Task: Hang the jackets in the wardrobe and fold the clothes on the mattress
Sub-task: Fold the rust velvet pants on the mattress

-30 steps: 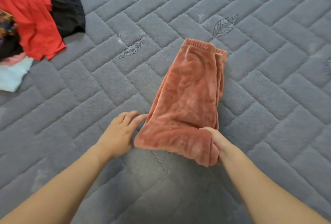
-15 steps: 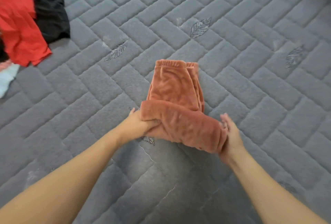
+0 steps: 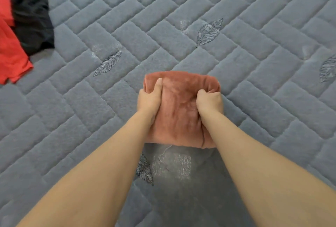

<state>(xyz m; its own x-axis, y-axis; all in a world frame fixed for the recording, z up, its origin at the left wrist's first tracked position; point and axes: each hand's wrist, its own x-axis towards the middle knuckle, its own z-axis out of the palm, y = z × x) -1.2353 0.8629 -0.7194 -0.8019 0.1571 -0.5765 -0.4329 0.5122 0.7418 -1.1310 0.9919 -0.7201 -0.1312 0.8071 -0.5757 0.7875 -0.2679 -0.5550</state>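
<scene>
progress: looks like this one piece is nearly folded. The rust-coloured fleece garment [image 3: 181, 107] is already a compact, thick rectangle lying on the grey quilted mattress [image 3: 254, 63], so I'd guess only a last press or tidy is left on it.

still to do: up and well off to the left of the hands there's a red garment [image 3: 11, 59] and a black garment [image 3: 34, 18], both loose and crumpled, not folded. No wardrobe or jackets in view, so can't say anything about the hanging part.

left hand: left hand [image 3: 150, 99] sits on the near-left part of the bundle, thumb stretched up along the top face, other fingers wrapped round the left edge. So it's gripping the fleece, not just patting it.

right hand: right hand [image 3: 209, 102] is on the right side, fingers curled tight into the fabric, bunching it a bit at that corner. Also gripping.

where the fleece is: right between and under both hands, resting on the mattress, dead centre in front of the person.
</scene>
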